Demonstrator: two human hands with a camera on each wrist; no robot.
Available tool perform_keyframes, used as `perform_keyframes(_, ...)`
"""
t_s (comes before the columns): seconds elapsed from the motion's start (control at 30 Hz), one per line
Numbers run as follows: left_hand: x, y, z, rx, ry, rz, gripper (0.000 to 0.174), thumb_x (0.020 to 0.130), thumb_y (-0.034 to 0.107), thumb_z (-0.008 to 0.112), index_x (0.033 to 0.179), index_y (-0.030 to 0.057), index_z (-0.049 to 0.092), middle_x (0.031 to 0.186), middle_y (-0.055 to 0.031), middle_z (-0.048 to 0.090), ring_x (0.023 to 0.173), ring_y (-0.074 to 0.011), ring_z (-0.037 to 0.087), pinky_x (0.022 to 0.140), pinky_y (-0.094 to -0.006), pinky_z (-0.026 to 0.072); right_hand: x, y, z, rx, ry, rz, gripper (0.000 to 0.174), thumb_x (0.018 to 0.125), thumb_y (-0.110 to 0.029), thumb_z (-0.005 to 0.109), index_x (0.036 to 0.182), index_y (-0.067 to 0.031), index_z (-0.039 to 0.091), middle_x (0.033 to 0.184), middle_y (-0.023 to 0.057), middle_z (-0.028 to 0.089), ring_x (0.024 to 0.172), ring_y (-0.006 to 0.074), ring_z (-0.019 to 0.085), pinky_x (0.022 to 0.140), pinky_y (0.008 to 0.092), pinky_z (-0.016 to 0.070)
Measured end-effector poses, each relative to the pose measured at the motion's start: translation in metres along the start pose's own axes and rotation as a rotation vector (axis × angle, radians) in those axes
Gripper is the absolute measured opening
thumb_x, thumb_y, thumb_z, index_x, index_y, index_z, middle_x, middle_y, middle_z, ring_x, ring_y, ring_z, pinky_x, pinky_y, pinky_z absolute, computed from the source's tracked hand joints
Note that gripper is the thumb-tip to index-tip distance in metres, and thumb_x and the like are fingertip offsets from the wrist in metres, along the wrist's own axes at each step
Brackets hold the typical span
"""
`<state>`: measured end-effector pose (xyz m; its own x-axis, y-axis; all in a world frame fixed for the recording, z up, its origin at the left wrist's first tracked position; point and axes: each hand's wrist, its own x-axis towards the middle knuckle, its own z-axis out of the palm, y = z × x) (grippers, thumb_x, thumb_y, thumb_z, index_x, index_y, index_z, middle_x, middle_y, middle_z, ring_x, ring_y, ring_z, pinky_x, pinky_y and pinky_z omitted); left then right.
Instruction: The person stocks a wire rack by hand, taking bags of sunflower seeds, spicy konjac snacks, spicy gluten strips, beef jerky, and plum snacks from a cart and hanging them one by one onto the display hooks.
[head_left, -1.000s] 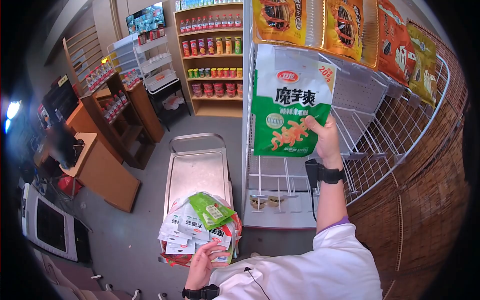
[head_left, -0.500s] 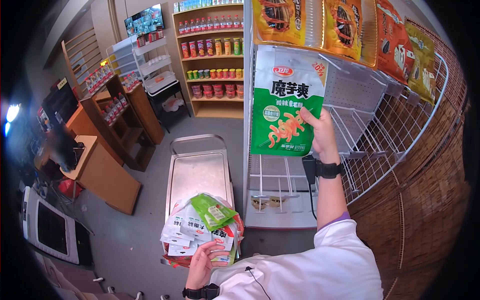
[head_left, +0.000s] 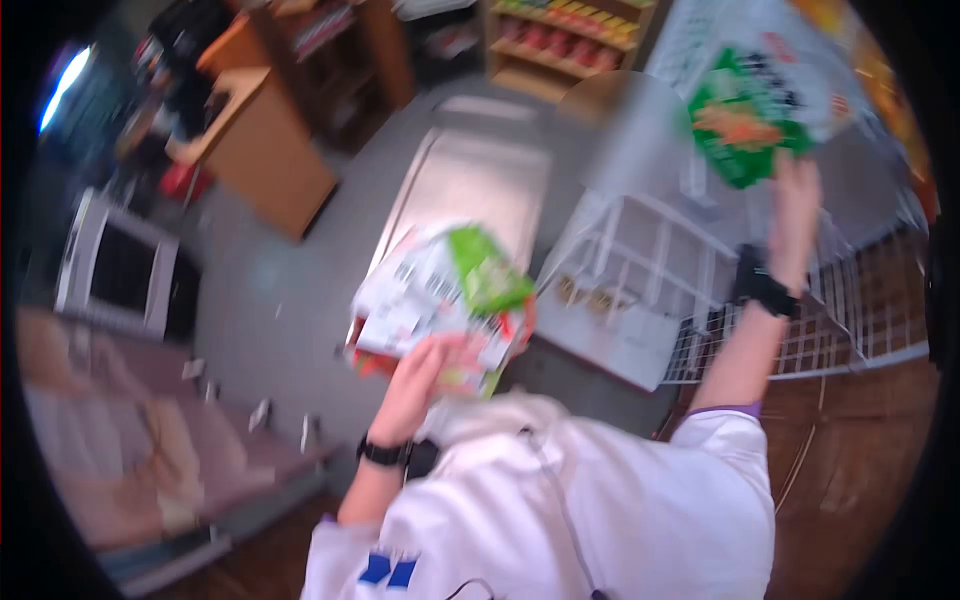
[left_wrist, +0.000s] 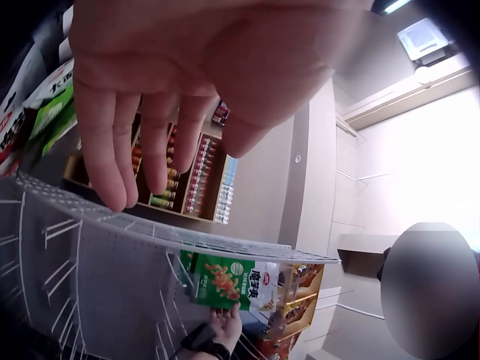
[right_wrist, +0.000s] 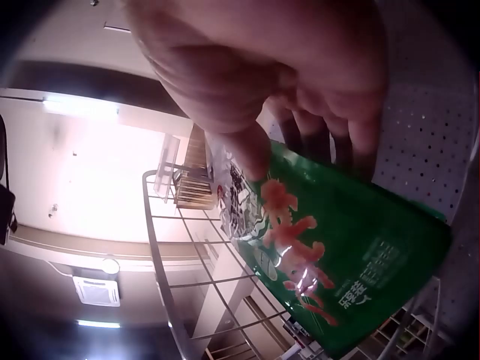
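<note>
Up in front of the wire rack (head_left: 660, 240), the person's right hand (head_left: 795, 205) has hold of a green-and-white packet (head_left: 745, 115). Its thumb lies on the printed face and the fingers go round behind, pinching the packet by one edge. The packet tilts, its orange food picture towards the green end. Just beside its white end are golden packets (left_wrist: 300, 304), near a perforated panel (right_wrist: 420, 127).

Lower down, the left hand (head_left: 412, 385) is out over the near edge of a pile (head_left: 405, 300) of mostly white packets. Its fingers are loosely straight, a little apart, with nothing gripped; whether they touch the pile, I can't tell. A bright green pack (head_left: 485, 270) lies slanted on top of the pile, and some red shows underneath, all of it at the near end of a metal cart (head_left: 480, 185).

Past the cart is a wooden shelf (head_left: 530, 82) with rows of tubs, and off to the person's left a wooden desk (head_left: 265, 155). Both wrists wear black bands.
</note>
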<state>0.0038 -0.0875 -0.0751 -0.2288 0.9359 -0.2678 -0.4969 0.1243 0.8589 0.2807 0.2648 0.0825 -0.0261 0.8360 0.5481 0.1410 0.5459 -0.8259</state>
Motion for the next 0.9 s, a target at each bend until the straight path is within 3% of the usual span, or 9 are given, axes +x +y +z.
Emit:
perform_keyframes(0.1,-0.002,0.006,-0.019,-0.053,0.165,0.050,0.035,0.096,0.029,0.040,0.115,0.0004,0.047,0.103,-0.0113,0.058,0.094,-0.0205,0.060,0.077,-0.0318,0.0518,0.015,0.029,-0.017,0.130,0.028,0.139,0.049,0.088,-0.022,0.059,0.130,-0.0029,0.040,0.121,0.0088,0.051,0.111,0.0169,0.050,0.091,0.0285,0.0389)
perform_keyframes(0.2,-0.006,0.004,-0.050,-0.101,0.284,0.048,0.031,0.096,0.029,0.041,0.110,0.0028,0.051,0.103,-0.0082,0.059,0.092,-0.0160,0.059,0.077,-0.0290,0.0506,0.037,0.049,-0.027,0.232,-0.133,0.108,0.042,0.090,-0.018,0.056,0.127,-0.0034,0.042,0.123,0.0079,0.050,0.112,0.0163,0.048,0.097,0.0325,0.0352)
perform_keyframes(0.37,-0.014,0.003,-0.071,-0.079,0.461,0.114,0.025,0.095,0.026,0.046,0.104,0.0044,0.054,0.096,-0.0061,0.060,0.087,-0.0124,0.060,0.076,-0.0270,0.0518,0.036,0.033,-0.016,0.253,-0.096,0.116,0.044,0.088,-0.018,0.059,0.125,-0.0005,0.042,0.123,0.0094,0.050,0.114,0.0170,0.046,0.098,0.0341,0.0338)
perform_keyframes(0.5,-0.013,-0.007,-0.073,0.012,0.493,0.049,0.021,0.094,0.022,0.048,0.104,0.0047,0.054,0.095,-0.0052,0.060,0.086,-0.0119,0.060,0.074,-0.0257,0.0511,0.001,0.016,-0.012,-0.040,0.249,-0.223,0.044,0.085,-0.014,0.063,0.118,0.0079,0.044,0.114,0.0191,0.053,0.101,0.0205,0.056,0.089,0.0311,0.0457)
perform_keyframes(0.57,-0.011,-0.013,-0.074,0.022,0.479,0.035,0.021,0.093,0.022,0.048,0.104,0.0050,0.054,0.095,-0.0049,0.061,0.086,-0.0115,0.060,0.074,-0.0252,0.0507,-0.040,-0.001,0.005,-0.242,0.539,-0.435,0.026,0.083,-0.005,0.062,0.103,0.0073,0.051,0.093,0.0156,0.061,0.084,0.0197,0.061,0.079,0.0288,0.0514)
perform_keyframes(0.63,-0.011,-0.018,-0.076,0.039,0.476,0.015,0.020,0.093,0.021,0.049,0.105,0.0054,0.055,0.094,-0.0046,0.061,0.086,-0.0111,0.060,0.074,-0.0246,0.0502,-0.091,0.001,0.040,-0.165,0.480,-0.427,0.016,0.084,-0.003,0.060,0.096,0.0049,0.052,0.090,0.0133,0.061,0.080,0.0182,0.061,0.076,0.0284,0.0515)
perform_keyframes(0.77,-0.008,-0.025,-0.076,0.085,0.462,-0.003,0.020,0.093,0.020,0.049,0.105,0.0055,0.054,0.095,-0.0040,0.061,0.085,-0.0100,0.059,0.074,-0.0235,0.0498,-0.205,0.022,0.124,-0.130,-0.456,-0.014,0.012,0.083,-0.003,0.057,0.095,-0.0036,0.059,0.090,0.0040,0.059,0.078,0.0131,0.056,0.069,0.0261,0.0459)
perform_keyframes(0.83,-0.005,-0.027,-0.077,0.106,0.457,-0.003,0.019,0.093,0.019,0.049,0.105,0.0052,0.054,0.095,-0.0040,0.061,0.085,-0.0100,0.059,0.074,-0.0235,0.0502,-0.254,0.047,0.148,-0.116,-0.773,0.138,0.017,0.080,-0.006,0.060,0.096,-0.0027,0.060,0.092,0.0097,0.059,0.086,0.0206,0.058,0.074,0.0294,0.0461)
perform_keyframes(0.9,-0.005,-0.031,-0.080,0.154,0.447,0.020,0.019,0.093,0.019,0.049,0.105,0.0050,0.054,0.095,-0.0040,0.061,0.085,-0.0097,0.059,0.074,-0.0229,0.0496,-0.293,0.061,0.168,-0.157,-0.915,0.089,0.027,0.077,-0.009,0.063,0.103,-0.0034,0.058,0.100,0.0125,0.058,0.094,0.0275,0.056,0.081,0.0352,0.0448)
